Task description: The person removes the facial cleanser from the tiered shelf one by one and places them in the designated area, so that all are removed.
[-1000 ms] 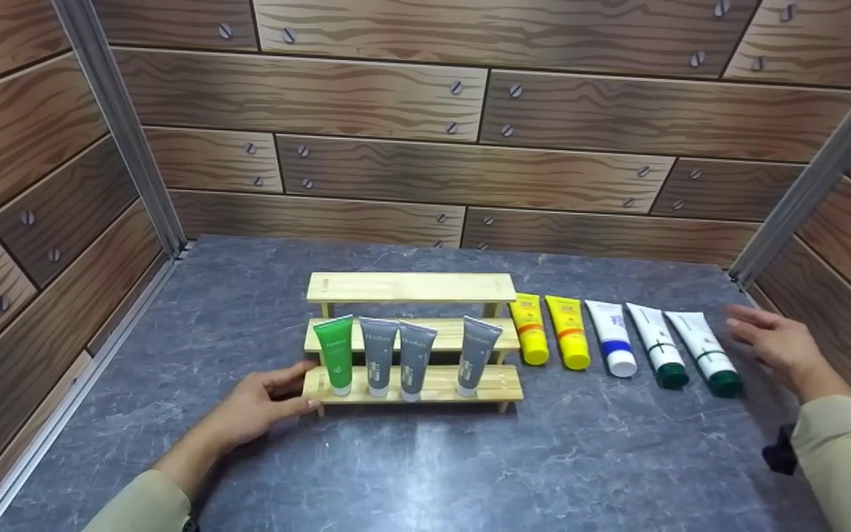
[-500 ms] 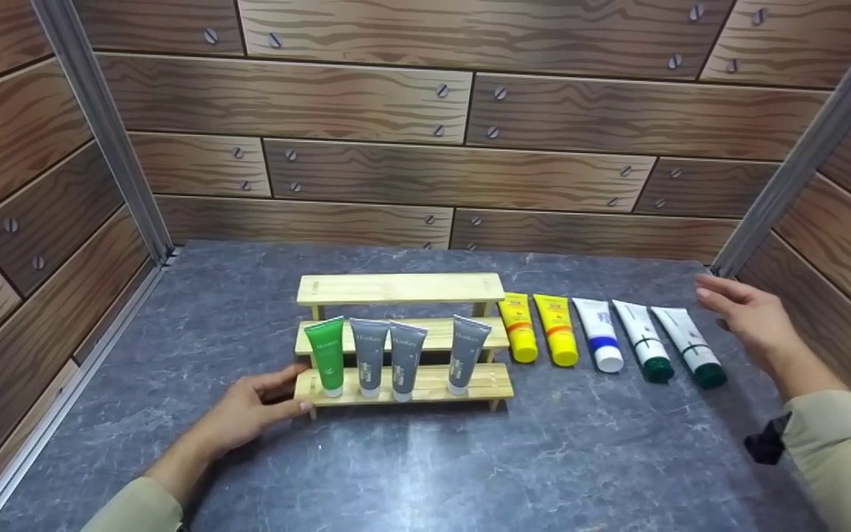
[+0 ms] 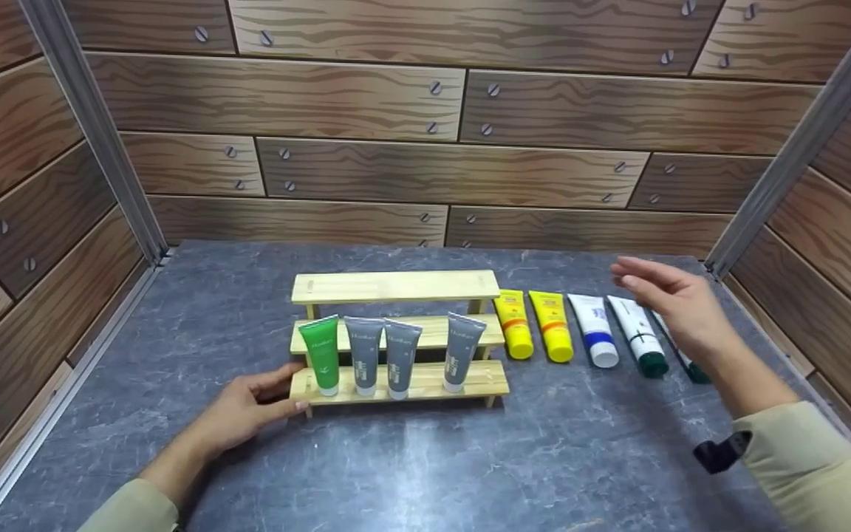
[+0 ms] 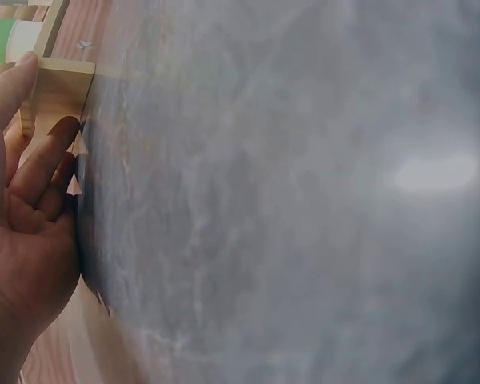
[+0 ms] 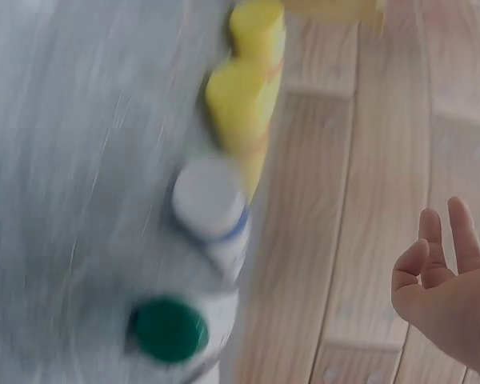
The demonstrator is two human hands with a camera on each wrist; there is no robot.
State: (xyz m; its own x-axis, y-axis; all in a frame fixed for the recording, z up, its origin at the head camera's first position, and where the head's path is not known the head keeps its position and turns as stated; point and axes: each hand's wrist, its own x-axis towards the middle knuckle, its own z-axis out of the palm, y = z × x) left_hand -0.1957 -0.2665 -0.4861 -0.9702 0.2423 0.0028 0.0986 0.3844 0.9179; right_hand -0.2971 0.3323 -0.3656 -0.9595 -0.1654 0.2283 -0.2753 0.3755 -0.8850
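A three-tier wooden display rack (image 3: 394, 287) stands on the table. My left hand (image 3: 242, 410) grips the left end of its lowest step, thumb at the front edge and fingers behind; the left wrist view shows the thumb (image 4: 16, 84) against the wood. On that step a green tube (image 3: 320, 355) and three grey tubes, one of them at the right (image 3: 462, 351), stand on their caps. My right hand (image 3: 680, 307) is in the air with nothing in it, fingers loosely extended, over the white tubes with green caps; it partly covers the rightmost one (image 3: 695, 369).
Right of the rack lie two yellow tubes, the nearer one (image 3: 514, 325) close beside it, then a white tube with a blue band (image 3: 594, 330) and a white tube with a green cap (image 3: 640, 336). Wood-patterned walls (image 3: 366, 170) enclose the grey marbled table (image 3: 544, 458).
My right hand has moved left from beyond the row's right end to over the white tubes. My left hand keeps its grip on the rack. The head view has shifted slightly.
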